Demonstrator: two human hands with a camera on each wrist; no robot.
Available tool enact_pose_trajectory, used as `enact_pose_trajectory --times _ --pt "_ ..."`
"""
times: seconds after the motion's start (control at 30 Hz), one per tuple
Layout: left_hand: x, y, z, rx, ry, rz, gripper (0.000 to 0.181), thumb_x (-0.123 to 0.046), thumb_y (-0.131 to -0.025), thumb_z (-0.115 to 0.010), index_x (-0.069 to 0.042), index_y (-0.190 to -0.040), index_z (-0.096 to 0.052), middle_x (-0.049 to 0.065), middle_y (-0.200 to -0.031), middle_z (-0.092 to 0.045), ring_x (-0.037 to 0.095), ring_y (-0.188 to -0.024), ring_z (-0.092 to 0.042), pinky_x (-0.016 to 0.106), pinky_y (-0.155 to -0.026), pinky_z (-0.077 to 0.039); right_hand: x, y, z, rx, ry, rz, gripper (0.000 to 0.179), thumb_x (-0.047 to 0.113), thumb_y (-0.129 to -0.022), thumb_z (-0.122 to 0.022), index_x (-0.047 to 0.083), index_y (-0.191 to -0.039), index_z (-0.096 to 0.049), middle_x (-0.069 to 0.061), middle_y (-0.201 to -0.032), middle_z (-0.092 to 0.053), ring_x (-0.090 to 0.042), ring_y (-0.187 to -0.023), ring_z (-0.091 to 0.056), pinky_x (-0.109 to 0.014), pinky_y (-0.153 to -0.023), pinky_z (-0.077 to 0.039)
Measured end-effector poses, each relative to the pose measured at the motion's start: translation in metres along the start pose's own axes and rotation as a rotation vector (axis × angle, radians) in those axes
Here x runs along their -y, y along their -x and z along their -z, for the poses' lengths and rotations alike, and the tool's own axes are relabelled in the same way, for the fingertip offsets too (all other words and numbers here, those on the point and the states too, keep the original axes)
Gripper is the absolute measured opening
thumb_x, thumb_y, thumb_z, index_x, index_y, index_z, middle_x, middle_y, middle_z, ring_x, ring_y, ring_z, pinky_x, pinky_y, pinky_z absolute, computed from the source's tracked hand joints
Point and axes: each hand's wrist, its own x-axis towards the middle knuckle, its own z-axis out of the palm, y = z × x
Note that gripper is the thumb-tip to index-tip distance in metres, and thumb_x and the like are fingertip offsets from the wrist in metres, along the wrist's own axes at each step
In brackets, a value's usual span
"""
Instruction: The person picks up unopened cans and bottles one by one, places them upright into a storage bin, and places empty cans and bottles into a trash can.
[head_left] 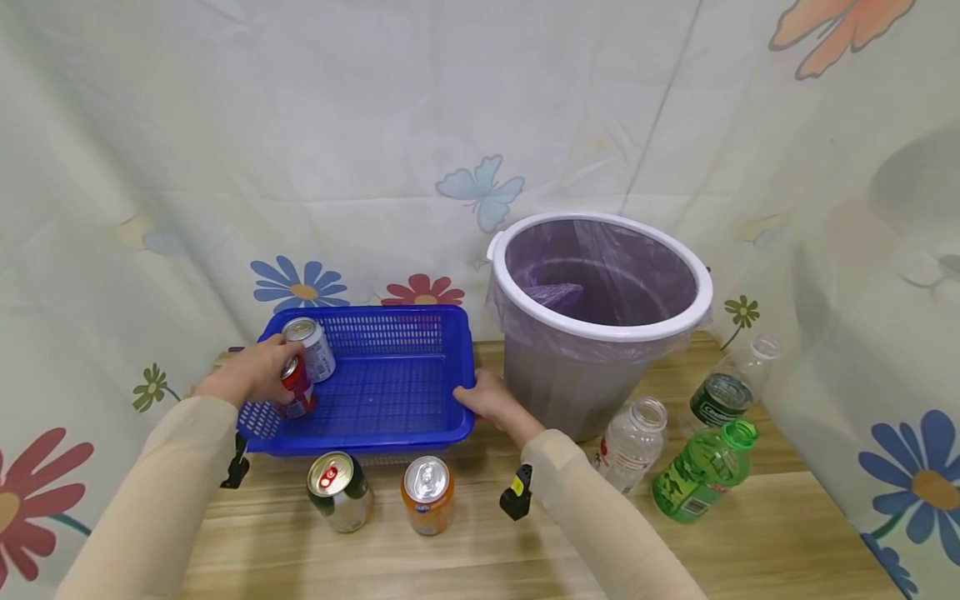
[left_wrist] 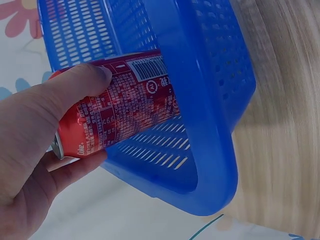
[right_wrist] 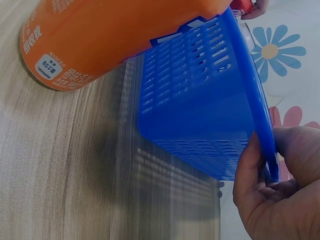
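Note:
My left hand (head_left: 257, 372) grips a red Coke can (head_left: 299, 390) inside the left end of a blue plastic basket (head_left: 382, 437). In the left wrist view, thumb and fingers wrap the red can (left_wrist: 117, 105) near its top, its lower end behind the basket rim (left_wrist: 200, 100). Beside it in the basket leans a white can (head_left: 318, 354). My right hand (head_left: 491, 400) pinches the basket's right rim; in the right wrist view the thumb and fingers of that hand (right_wrist: 275, 185) close on the blue rim (right_wrist: 257, 100).
In front of the basket stand a green-and-gold can (head_left: 347, 500) and an orange can (head_left: 428, 504). A lined grey bin (head_left: 577, 383) with a white rim stands right of the basket. Farther right are a clear bottle (head_left: 633, 442), a green bottle (head_left: 705, 475) and a dark-labelled bottle (head_left: 727, 392).

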Motion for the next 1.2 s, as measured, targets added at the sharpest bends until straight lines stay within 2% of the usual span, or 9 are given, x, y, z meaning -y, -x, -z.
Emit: enact_pose_trajectory --times 0.13,0.3,0.6,0.83,1.0,1.2 --pt "0.000 -0.001 0.000 0.007 0.007 0.014 0.062 -0.017 -0.066 -0.078 -0.003 -0.119 -0.049 0.024 -0.108 -0.050 0.036 -0.088 -0.057 0.051 -0.074 -0.053 0.000 0.000 0.000 0.003 0.004 -0.008 0.032 0.011 -0.086 -0.053 -0.008 -0.111 -0.050 -0.023 -0.098 -0.063 -0.035 -0.081 -0.067 -0.033 -0.056 -0.057" --pt "0.000 -0.003 -0.003 0.036 0.023 0.046 0.066 -0.018 -0.068 -0.078 -0.002 -0.124 -0.046 0.025 -0.111 -0.048 0.039 -0.093 -0.056 0.053 -0.076 -0.052 -0.001 0.000 0.000 -0.001 0.020 -0.008 0.031 0.012 -0.085 -0.054 -0.007 -0.109 -0.050 -0.021 -0.095 -0.063 -0.028 -0.073 -0.067 -0.036 -0.060 -0.057" --pt "0.003 -0.010 -0.012 -0.034 -0.006 0.005 0.061 -0.018 -0.063 -0.081 0.001 -0.113 -0.051 0.026 -0.102 -0.051 0.041 -0.090 -0.056 0.054 -0.076 -0.051 -0.002 -0.001 0.000 -0.004 0.021 -0.005 0.030 0.012 -0.085 -0.054 -0.007 -0.108 -0.051 -0.020 -0.093 -0.064 -0.027 -0.071 -0.067 -0.039 -0.061 -0.057" --pt "0.004 -0.013 -0.019 -0.029 0.000 0.043 0.063 -0.018 -0.064 -0.082 0.001 -0.115 -0.050 0.028 -0.106 -0.049 0.044 -0.094 -0.055 0.057 -0.079 -0.049 -0.001 0.001 0.001 0.000 0.012 0.001 0.030 0.011 -0.084 -0.055 -0.007 -0.107 -0.052 -0.021 -0.094 -0.064 -0.032 -0.076 -0.067 -0.039 -0.060 -0.057" --pt "0.004 -0.014 -0.022 -0.043 -0.004 0.045 0.062 -0.018 -0.063 -0.083 0.001 -0.113 -0.051 0.029 -0.107 -0.049 0.045 -0.094 -0.055 0.057 -0.079 -0.048 0.000 0.002 0.001 0.012 0.013 -0.001 0.030 0.012 -0.085 -0.054 -0.007 -0.109 -0.051 -0.024 -0.098 -0.063 -0.036 -0.082 -0.066 -0.040 -0.062 -0.057" --pt "0.004 -0.016 -0.023 -0.037 -0.008 0.068 0.063 -0.018 -0.064 -0.082 0.001 -0.115 -0.050 0.029 -0.109 -0.049 0.045 -0.097 -0.054 0.058 -0.081 -0.047 -0.001 0.001 0.002 0.003 0.025 0.011 0.029 0.012 -0.084 -0.054 -0.007 -0.107 -0.052 -0.021 -0.093 -0.064 -0.033 -0.076 -0.067 -0.039 -0.060 -0.057"
